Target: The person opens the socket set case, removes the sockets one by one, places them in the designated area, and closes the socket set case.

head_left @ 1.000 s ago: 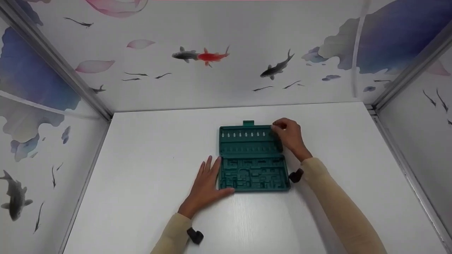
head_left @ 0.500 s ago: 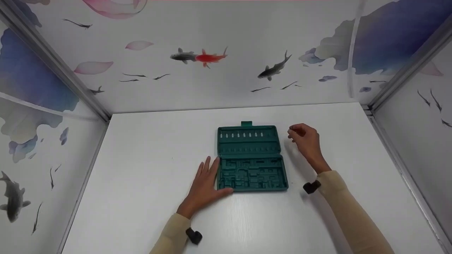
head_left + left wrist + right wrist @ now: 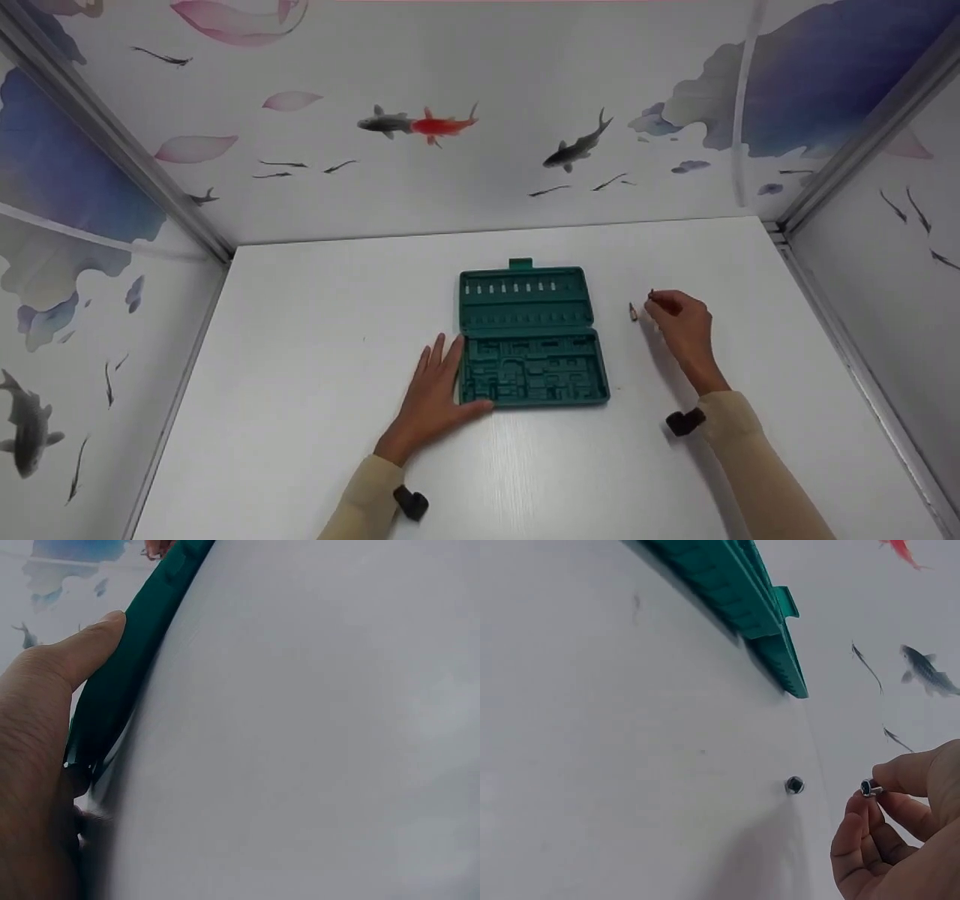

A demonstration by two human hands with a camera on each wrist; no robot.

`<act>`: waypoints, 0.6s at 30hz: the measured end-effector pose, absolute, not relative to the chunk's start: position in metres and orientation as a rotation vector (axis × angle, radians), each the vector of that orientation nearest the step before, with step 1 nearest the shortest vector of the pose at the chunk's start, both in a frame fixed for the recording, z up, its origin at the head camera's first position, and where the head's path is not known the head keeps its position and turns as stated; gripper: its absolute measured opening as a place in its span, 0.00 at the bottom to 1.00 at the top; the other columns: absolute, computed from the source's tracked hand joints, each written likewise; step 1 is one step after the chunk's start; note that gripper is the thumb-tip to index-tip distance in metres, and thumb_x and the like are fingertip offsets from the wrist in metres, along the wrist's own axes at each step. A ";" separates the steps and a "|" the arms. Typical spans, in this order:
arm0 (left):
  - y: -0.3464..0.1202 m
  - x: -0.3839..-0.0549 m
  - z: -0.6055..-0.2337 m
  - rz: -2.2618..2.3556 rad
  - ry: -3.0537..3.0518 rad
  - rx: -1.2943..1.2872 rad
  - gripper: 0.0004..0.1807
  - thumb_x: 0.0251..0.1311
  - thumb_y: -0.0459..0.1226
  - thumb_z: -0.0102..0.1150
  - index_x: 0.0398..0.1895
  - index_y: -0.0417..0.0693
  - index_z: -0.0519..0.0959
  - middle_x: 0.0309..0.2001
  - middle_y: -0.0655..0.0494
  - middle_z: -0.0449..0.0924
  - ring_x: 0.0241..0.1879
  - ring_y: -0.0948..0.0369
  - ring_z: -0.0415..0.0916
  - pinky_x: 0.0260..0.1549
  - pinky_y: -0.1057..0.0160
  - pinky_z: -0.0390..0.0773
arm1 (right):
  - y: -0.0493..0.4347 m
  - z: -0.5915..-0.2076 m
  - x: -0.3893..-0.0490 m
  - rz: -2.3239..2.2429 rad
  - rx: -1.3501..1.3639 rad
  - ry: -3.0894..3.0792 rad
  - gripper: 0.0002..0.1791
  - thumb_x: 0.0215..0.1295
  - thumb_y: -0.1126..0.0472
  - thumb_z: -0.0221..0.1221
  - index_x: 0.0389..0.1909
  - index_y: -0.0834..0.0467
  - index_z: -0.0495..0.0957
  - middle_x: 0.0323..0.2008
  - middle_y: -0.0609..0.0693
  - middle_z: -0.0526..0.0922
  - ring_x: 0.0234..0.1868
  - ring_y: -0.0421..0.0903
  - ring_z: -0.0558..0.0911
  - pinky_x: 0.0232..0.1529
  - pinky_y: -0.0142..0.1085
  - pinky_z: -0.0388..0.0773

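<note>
A green tool case (image 3: 526, 300) lies unfolded on the table, several small silver pieces in a row along its far half. The near half holds moulded recesses. My left hand (image 3: 431, 397) rests at the case's near left corner, fingers straight along the left side and thumb at the front edge; in the left wrist view the thumb (image 3: 97, 645) touches the green wall. To the right of the case, my right hand (image 3: 684, 326) pinches a small metal socket (image 3: 869, 787) between thumb and fingertips. Another small metal socket (image 3: 794, 784) stands on the table just left of that hand.
The white table (image 3: 315, 360) extends around the case on all sides. Printed panels enclose it, with a back wall (image 3: 480, 180) behind and side walls left and right. A latch tab (image 3: 520, 263) sticks out from the case's far edge.
My right hand has moved from the case's far right corner out to the right and nearer, carrying the small socket. The socket standing on the table has come into sight. My left hand stays put.
</note>
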State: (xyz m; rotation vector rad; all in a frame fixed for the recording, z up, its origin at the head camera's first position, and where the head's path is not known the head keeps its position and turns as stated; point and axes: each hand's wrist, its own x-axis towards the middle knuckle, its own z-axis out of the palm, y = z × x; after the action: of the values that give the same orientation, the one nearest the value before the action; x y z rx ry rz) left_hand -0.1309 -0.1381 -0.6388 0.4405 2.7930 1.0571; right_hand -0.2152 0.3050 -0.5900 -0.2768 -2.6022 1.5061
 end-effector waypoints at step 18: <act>-0.137 -0.129 -0.634 1.064 2.785 0.410 0.68 0.60 0.76 0.66 0.93 0.57 0.46 0.91 0.45 0.38 0.89 0.41 0.33 0.84 0.33 0.46 | 0.304 -0.621 -0.204 1.333 -0.392 -2.599 0.17 0.82 0.55 0.61 0.57 0.63 0.88 0.51 0.59 0.89 0.50 0.52 0.84 0.50 0.35 0.78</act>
State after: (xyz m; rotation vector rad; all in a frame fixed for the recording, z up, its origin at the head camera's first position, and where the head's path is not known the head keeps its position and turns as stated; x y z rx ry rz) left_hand -0.1287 -0.1373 -0.6336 0.4104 2.7849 1.0638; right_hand -0.2041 0.3041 -0.6206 -0.3923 -2.5994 1.3328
